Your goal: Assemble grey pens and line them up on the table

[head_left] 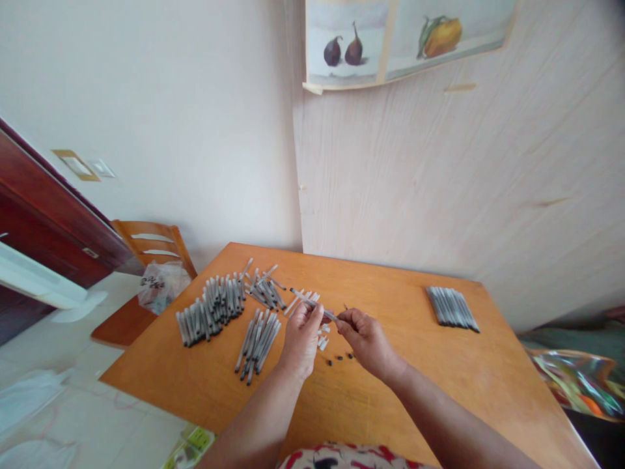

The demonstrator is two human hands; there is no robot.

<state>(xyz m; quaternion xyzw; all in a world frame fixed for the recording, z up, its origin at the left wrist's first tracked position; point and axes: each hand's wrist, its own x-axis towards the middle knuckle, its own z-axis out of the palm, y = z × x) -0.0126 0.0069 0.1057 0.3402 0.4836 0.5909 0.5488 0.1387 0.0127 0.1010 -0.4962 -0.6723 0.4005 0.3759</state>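
My left hand (301, 339) is closed around a slim grey pen (329, 314), which slants across in front of me above the table. At the pen's right end, the fingers of my right hand (367, 344) are pinched together on it. Under and between my hands lie small white caps (322, 340). Nearer to me are a few tiny black plugs (340, 357). White pieces (307, 296) lie just behind my left hand, partly hidden by it. A bundle of grey pens (258, 342) rests to the left of my left wrist.
On the wooden table (390, 410), a large pile of pens (215, 303) sits at the left, with a looser heap (265, 286) behind. A neat row of pens (452, 309) lies at the far right. A chair (153, 241) holding a plastic bag (163, 285) stands left.
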